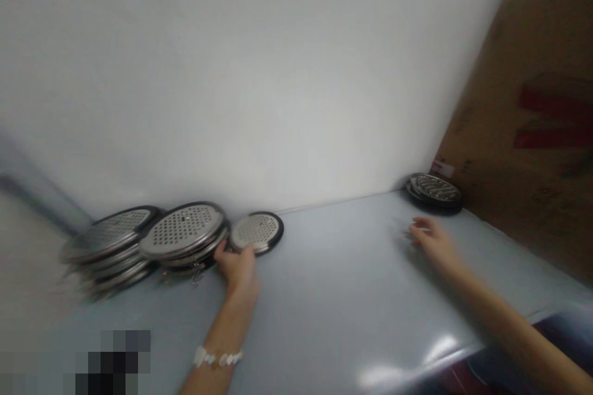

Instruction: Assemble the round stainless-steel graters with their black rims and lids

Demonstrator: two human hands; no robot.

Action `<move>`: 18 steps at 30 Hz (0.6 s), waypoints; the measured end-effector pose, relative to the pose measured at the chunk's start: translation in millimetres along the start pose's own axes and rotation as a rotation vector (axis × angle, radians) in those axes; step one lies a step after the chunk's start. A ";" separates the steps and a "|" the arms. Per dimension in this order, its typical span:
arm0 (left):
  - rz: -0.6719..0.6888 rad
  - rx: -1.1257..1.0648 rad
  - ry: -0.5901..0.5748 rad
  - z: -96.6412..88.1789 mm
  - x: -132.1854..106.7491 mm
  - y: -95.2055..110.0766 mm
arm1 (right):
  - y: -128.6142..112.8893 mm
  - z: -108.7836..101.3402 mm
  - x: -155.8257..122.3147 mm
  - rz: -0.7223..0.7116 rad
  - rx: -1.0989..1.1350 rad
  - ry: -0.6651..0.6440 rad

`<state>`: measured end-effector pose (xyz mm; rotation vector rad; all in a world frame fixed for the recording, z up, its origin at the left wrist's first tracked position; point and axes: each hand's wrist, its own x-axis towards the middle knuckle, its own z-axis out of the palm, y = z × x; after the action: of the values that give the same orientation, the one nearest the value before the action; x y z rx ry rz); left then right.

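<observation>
In the head view, the left hand [238, 273] is half-spread at the small perforated disc [257, 229] beside the middle disc stack [185, 231], its grip unclear; the right hand [433, 242], loosely curled, looks empty. Disc and stack lie flat on the tabletop [324, 278], presumably for stability.

Head view, forward and down over a grey table [324, 290]
From the person's head, the camera faces a pale wall [287, 74], near enough that the left hand [238, 270] and right hand [435, 244] show well inside the frame.
</observation>
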<state>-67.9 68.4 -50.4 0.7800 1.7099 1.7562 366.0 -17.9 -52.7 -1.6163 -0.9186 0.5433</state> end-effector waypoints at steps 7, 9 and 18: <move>-0.061 -0.018 -0.058 4.0 -15.4 23.6 | 21.7 -39.6 52.2 0.039 -0.038 0.312; -0.122 -0.063 -0.088 2.7 -16.0 28.3 | 23.1 -46.9 67.7 0.106 0.001 0.384; -0.104 -0.304 -0.008 -2.6 -15.7 38.3 | 14.8 -64.3 121.7 0.479 0.261 0.384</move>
<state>-59.1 54.0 -12.6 0.5538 1.4056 1.8778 490.6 40.1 -35.6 -1.6235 -0.1628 0.6195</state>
